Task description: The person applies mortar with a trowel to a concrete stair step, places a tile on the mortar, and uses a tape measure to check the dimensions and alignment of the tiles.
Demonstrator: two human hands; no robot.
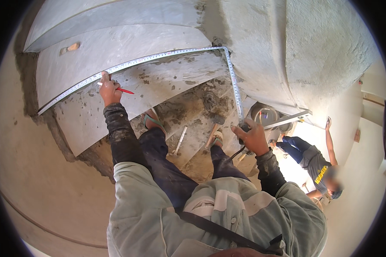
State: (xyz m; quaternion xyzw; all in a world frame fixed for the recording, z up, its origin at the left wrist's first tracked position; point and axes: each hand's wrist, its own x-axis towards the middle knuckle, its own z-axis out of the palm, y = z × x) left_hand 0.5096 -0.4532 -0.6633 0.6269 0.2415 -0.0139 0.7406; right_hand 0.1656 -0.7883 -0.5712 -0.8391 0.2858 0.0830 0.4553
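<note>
A tape measure blade (158, 55), white with fine markings, runs along the stair step edge (128, 47) from the far left. It bends sharply at the wall corner and comes back toward me. My left hand (110, 91) is closed around a red pencil (126, 91) whose tip points right, and the fingers touch the blade's lower edge. My right hand (256, 139) grips the dark tape measure case (244, 127) at the blade's near end. A black strap (235, 155) hangs from that hand. Below the blade, the grey riser (98, 115) is spotted with mortar.
A hammer (217, 120) and a white stick (180, 140) lie on the dirty steps near my sandalled feet. Right of them stand a dark bucket (263, 114) and a metal bar (287, 119). Another person (311, 160) reaches to the wall farther right.
</note>
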